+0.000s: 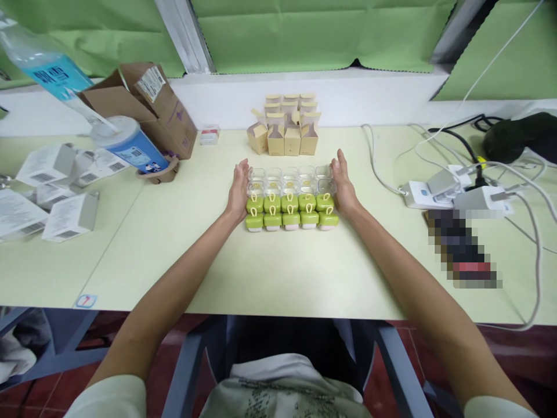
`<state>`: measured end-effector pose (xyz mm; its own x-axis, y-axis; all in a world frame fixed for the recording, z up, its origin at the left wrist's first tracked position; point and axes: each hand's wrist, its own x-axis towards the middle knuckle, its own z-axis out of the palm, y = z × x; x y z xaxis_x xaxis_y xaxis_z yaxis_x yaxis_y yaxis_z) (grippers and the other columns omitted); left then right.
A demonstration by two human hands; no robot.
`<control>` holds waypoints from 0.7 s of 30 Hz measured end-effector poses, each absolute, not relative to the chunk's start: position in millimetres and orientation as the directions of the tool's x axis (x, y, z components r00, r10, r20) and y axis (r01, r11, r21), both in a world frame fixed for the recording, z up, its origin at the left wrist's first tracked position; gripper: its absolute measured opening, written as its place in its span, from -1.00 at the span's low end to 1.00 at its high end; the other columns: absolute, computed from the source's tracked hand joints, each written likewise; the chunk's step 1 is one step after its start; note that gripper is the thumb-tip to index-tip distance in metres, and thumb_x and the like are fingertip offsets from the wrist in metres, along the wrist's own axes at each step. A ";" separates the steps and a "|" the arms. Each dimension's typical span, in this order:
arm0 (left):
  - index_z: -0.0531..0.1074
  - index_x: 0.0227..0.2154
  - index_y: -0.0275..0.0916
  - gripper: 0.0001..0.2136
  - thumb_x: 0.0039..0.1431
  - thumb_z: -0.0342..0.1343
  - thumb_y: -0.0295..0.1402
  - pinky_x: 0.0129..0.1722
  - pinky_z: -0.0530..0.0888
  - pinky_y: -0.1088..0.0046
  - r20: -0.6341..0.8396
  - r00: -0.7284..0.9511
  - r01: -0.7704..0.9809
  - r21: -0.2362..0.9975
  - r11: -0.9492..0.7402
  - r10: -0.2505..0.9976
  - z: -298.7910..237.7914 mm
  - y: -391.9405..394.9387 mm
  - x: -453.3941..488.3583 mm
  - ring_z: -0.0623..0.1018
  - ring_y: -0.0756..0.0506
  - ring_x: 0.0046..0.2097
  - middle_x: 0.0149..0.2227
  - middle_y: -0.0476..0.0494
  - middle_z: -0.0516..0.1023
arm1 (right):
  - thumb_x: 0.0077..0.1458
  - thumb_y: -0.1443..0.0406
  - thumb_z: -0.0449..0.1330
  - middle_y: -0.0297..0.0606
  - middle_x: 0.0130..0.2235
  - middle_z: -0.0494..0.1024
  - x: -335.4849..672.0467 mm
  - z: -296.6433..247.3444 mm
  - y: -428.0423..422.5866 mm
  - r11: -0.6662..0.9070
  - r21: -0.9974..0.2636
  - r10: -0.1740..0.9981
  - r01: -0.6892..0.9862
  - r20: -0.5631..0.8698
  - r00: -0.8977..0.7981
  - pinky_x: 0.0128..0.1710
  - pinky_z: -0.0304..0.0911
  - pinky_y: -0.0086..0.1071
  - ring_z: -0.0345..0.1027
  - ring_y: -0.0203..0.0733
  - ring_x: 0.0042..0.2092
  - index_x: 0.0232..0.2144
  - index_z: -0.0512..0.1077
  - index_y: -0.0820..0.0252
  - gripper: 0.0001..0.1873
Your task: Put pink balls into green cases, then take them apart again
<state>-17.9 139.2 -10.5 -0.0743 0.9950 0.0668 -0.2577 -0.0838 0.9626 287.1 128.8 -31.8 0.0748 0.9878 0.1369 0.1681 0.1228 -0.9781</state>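
Rows of small green cases with yellow loops (290,220) stand on the pale table, directly in front of rows of clear plastic containers (290,181). On the left side of this block, my left hand (238,193) is upright with its fingers stretched forward. My right hand (343,184) stands the same way along the right side, fingers extended and thumb side up. Both palms face inward at the ends of the clear rows; whether they touch the containers I cannot tell. Behind the block, several small tan cardboard boxes (292,139) stand grouped with their flaps up.
To the left are white boxes (56,165), an open brown carton (163,113), a blue-labelled cup (134,148) and a bottle (52,69). A small white-and-red box (209,134) lies near the wall. Power strips (429,194), cables and a blurred-out dark object (463,247) occupy the right.
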 end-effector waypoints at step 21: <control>0.52 -0.31 -0.15 -0.73 0.15 0.48 -0.16 -0.10 0.55 0.48 0.144 -0.326 -0.287 0.927 -0.243 0.934 -14.9 157.9 -44.6 0.57 -0.04 -0.10 -0.13 -0.10 0.61 | -0.10 0.17 0.51 -0.53 -0.42 0.54 315.1 -23.3 130.3 0.399 -0.903 0.731 -0.157 0.210 0.650 -0.32 0.51 -0.40 0.62 -0.24 -0.32 -0.21 0.40 0.04 -0.55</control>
<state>-44.6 157.9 -14.9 -0.3257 0.9344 0.1444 -0.2869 -0.2432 0.9266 315.1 130.3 -23.3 0.6498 0.7306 0.2100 -0.1573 0.3995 -0.9031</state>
